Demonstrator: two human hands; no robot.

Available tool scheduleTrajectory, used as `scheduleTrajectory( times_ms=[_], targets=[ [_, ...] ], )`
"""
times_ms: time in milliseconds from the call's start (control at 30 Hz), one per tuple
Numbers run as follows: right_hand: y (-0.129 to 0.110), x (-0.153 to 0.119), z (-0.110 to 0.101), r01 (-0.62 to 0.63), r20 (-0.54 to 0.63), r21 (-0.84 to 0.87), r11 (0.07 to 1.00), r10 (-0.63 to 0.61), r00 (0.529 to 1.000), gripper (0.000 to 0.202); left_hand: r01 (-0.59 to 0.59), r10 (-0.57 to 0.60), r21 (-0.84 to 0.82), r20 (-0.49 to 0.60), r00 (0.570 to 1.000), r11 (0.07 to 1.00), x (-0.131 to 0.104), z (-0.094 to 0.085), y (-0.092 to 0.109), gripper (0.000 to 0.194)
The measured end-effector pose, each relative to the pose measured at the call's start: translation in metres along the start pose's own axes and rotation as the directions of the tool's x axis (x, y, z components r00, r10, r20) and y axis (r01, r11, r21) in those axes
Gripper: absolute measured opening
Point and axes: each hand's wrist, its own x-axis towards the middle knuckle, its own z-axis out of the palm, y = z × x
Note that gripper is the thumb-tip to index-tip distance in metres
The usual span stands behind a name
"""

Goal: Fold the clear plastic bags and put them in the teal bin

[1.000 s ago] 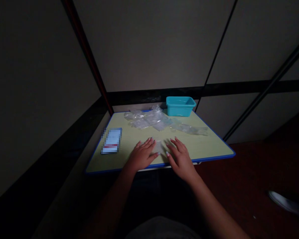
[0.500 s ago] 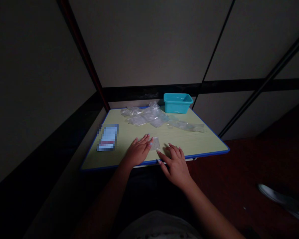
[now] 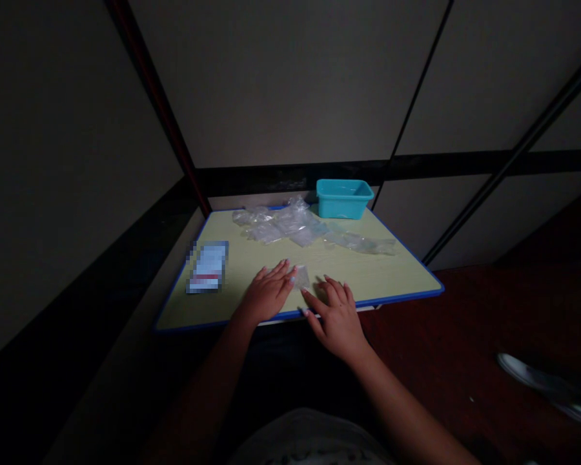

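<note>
A small clear plastic bag (image 3: 301,276) lies flat on the table (image 3: 368,278) near its front edge. My left hand (image 3: 270,290) rests flat over the left part of it, fingers stretched out and pressing down. At the lower right corner of the bag is my right hand (image 3: 334,313), its fingers spread, with the index fingertip at or very close to the bag's edge. Nothing shows in its grasp. The part of the bag under my left hand is hidden.
Crumpled clear plastic bags (image 3: 290,223) are heaped at the back of the table, and a long clear wrapper (image 3: 363,243) lies right of them. A turquoise bin (image 3: 343,203) stands at the back right. A phone-like object (image 3: 208,266), blurred out, is at left. A shoe (image 3: 523,371) shows on the floor.
The whole view has shifted slightly. My right hand has moved a little toward the left, relative to the bag hardly at all; my left hand stays put on it.
</note>
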Motion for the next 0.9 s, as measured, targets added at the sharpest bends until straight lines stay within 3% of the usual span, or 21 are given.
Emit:
scheduleTrajectory(
  times_ms=[900],
  targets=[
    [-0.0047,0.0027,0.0002,-0.013,0.024,-0.006,1.000,0.013,1.000,0.039,-0.002,0.002,0.016,0.016,1.000,1.000,0.0009,-0.0002,-0.0008,0.051]
  ],
)
